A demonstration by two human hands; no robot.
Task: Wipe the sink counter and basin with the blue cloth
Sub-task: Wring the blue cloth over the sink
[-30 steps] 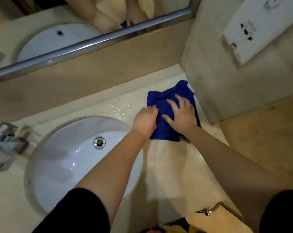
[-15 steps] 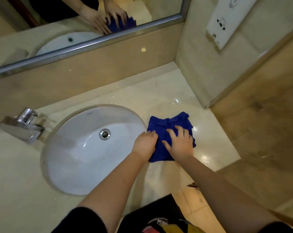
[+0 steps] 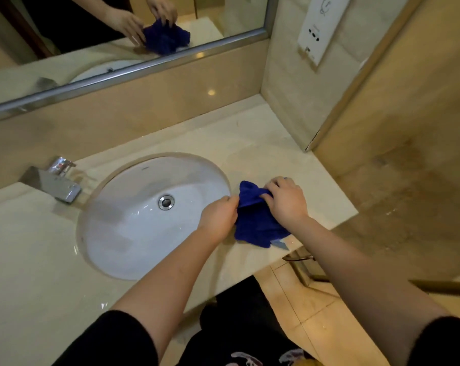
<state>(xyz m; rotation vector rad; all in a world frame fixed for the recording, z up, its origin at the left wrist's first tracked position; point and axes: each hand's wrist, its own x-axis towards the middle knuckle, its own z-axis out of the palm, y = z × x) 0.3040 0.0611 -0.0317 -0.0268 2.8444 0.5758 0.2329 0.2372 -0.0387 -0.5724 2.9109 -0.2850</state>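
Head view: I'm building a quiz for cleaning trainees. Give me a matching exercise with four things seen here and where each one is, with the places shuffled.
Things
1. cloth
2. tap
3. drain
4. socket plate

Places
A. bottom of the basin
B. on the right wall
C. on the counter, left of the basin
D. gripped by the left hand and right hand, right of the basin

Pairs: 1-D, 2-C, 3-A, 4-B
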